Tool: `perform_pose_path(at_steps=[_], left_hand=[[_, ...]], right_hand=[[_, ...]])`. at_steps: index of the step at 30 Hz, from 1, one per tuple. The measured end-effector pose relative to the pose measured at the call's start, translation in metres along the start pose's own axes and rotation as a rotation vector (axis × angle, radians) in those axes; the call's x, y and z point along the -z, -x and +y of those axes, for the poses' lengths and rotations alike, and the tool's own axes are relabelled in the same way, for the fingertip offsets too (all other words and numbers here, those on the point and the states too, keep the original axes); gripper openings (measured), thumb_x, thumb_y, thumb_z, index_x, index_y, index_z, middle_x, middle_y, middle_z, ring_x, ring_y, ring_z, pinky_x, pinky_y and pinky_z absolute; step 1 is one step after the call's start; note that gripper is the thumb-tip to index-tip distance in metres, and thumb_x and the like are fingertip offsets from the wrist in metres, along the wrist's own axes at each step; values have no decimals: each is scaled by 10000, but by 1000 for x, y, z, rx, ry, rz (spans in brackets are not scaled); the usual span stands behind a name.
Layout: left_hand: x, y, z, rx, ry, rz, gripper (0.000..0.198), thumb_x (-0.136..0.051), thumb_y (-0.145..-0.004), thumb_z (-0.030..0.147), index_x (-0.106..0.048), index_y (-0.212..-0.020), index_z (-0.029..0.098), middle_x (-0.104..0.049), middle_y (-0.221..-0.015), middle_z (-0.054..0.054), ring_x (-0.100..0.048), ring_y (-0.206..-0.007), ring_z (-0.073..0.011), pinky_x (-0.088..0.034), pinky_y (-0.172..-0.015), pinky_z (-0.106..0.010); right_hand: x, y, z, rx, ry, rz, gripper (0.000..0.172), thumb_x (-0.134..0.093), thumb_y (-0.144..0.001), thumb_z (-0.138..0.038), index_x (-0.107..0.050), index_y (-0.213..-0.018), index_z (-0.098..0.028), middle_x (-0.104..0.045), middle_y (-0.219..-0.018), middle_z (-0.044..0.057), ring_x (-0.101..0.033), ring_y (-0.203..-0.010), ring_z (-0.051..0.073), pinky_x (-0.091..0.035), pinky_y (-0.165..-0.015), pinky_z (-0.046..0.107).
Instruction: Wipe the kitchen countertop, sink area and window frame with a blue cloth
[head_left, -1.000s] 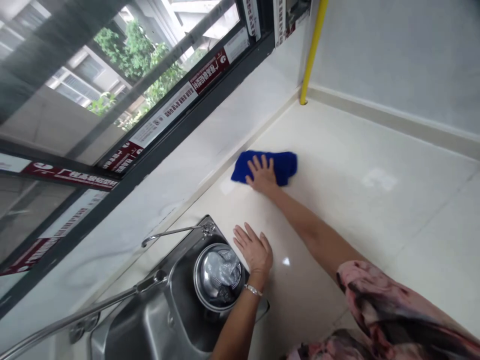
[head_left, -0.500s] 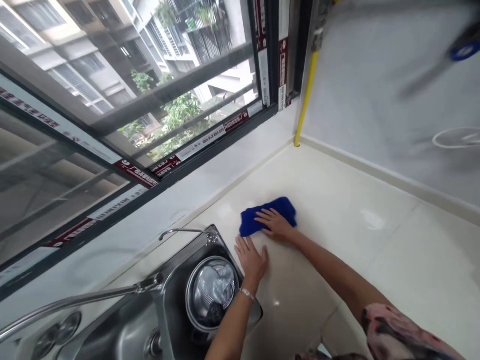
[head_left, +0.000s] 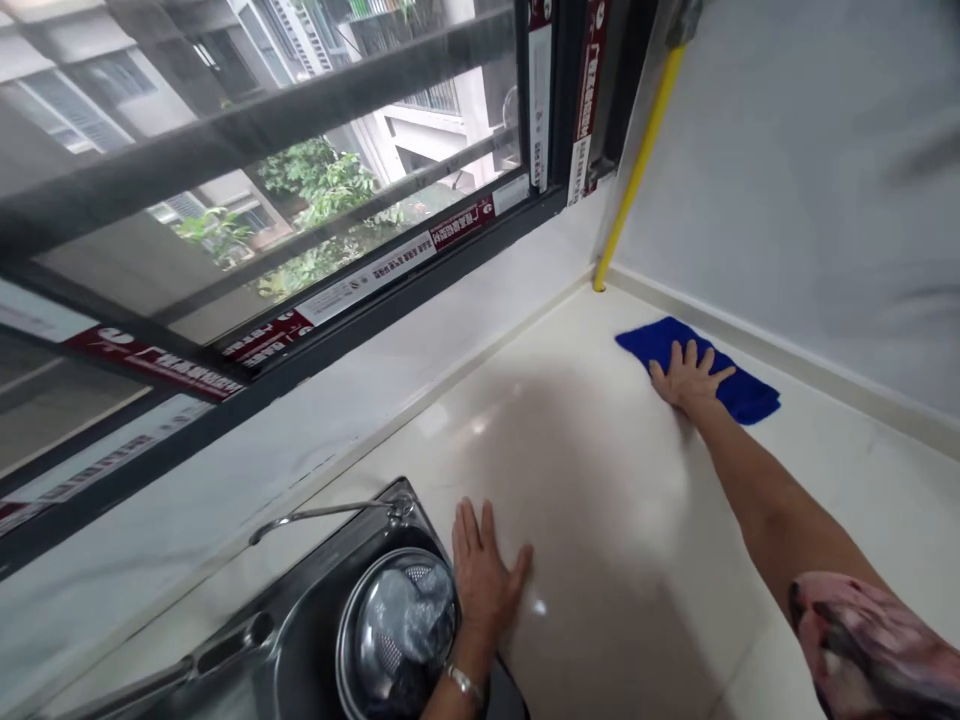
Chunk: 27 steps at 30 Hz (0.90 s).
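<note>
A blue cloth (head_left: 750,395) lies spread on the pale countertop (head_left: 600,480), close to the right-hand wall. On top of it rests my right hand (head_left: 686,375), palm down with fingers spread. My left hand (head_left: 484,575) lies flat on the counter beside the sink's right edge, fingers apart, nothing in it. A bracelet circles that wrist. Just left of this hand, a round metal strainer (head_left: 352,640) holding a clear crumpled item (head_left: 412,610) sits in the steel sink (head_left: 300,600).
A thin faucet (head_left: 322,513) stands at the sink's back corner, and a larger spout (head_left: 157,680) crosses the lower left. The dark window frame (head_left: 420,270) runs along the back. A yellow pipe (head_left: 641,170) meets the counter in the corner.
My right hand and the blue cloth have moved right across the counter to near the wall. The cloth is spread wider. My left hand remains beside the sink, and the view has shifted.
</note>
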<state>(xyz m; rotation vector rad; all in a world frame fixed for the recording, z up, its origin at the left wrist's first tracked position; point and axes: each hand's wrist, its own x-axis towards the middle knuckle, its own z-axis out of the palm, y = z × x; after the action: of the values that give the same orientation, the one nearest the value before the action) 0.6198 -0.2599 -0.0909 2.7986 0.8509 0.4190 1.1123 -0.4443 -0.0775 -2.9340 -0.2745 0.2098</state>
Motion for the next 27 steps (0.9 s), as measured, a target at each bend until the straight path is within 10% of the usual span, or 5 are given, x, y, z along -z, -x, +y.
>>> perform_pose_path(at_steps=[7,12,16,21,27], left_hand=[[11,0,5,8,-22,-71,918,-638,-945,523,-236,-1691,169,-113,-1793,-221,-136,-1659,-411,-335,-1282,-660],[10,0,5,29,-11,-83,922,-662,-923,514,-269,-1679,163,-109,-1791,-230,-156,-1654,-421,-316,-1292,-666],[5,0,2,39,7,-70,872,-658,-933,504,-330,-1657,145,-169,-1777,-242,-172,-1653,-410,-327,-1294,-637],[3,-1,3,39,8,-50,876,-688,-917,530,-381,-1635,132,-256,-1750,-251,-224,-1636,-420,-357,-1276,-626],[1,1,8,52,18,-18,835,-685,-923,524,-417,-1610,131,-303,-1729,-251,-268,-1619,-415,-368,-1269,-618]], right_hand=[[-34,-67,-136,111,-219,104,836,-432,-1021,-652,-315,-1688,-161,-222,-1776,141,-35,-1604,516,82,-1203,842],[-75,51,-285,481,-209,103,772,-393,-1059,-519,-430,-1587,43,-304,-1713,288,-125,-1596,537,2,-1230,826],[-98,184,-346,818,-266,-10,739,-466,-1024,-451,-420,-1619,-16,-368,-1689,273,-169,-1601,524,11,-1228,830],[-84,252,-333,1293,-224,-218,605,-557,-1004,-355,-522,-1594,-224,-405,-1712,101,-265,-1612,383,-133,-1303,681],[-59,196,-202,1451,-198,-279,613,-605,-932,-306,-585,-1545,-310,-484,-1669,29,-383,-1573,279,-206,-1322,572]])
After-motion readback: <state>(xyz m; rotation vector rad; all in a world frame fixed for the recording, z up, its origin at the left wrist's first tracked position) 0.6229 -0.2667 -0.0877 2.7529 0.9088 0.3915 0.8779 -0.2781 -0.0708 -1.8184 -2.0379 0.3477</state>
